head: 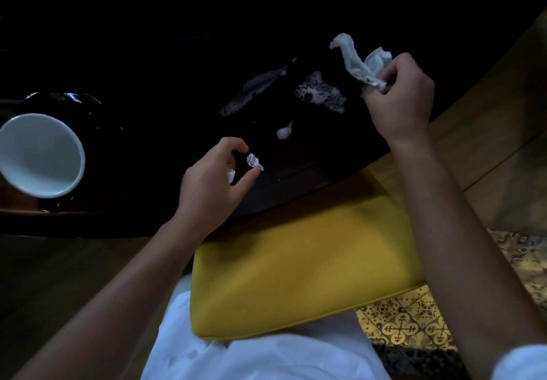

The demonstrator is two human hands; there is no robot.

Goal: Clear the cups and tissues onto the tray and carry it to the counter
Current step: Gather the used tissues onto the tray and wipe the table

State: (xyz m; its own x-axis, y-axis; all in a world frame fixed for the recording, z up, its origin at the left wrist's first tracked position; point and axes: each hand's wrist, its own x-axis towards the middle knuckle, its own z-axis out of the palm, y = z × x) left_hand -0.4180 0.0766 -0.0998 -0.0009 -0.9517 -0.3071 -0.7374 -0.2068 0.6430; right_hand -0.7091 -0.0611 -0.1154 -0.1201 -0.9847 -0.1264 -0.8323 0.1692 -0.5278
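My right hand (398, 100) is closed on a crumpled white tissue (359, 61) held above the dark table (165, 54). My left hand (211, 182) pinches a small crumpled white scrap (254, 162) between thumb and fingers, low over the table near its front edge. A white cup (40, 154) lies tilted on a black saucer (88, 119) at the far left, its mouth facing me. White foamy spill patches (321, 92) and a small white blob (284, 131) lie on the table between my hands.
A yellow seat cushion (296, 261) sits under the table's front edge, right below my arms. Patterned floor tiles (414, 323) show at the lower right. A wooden edge (20, 212) runs beneath the saucer at the left. The far side of the table is dark.
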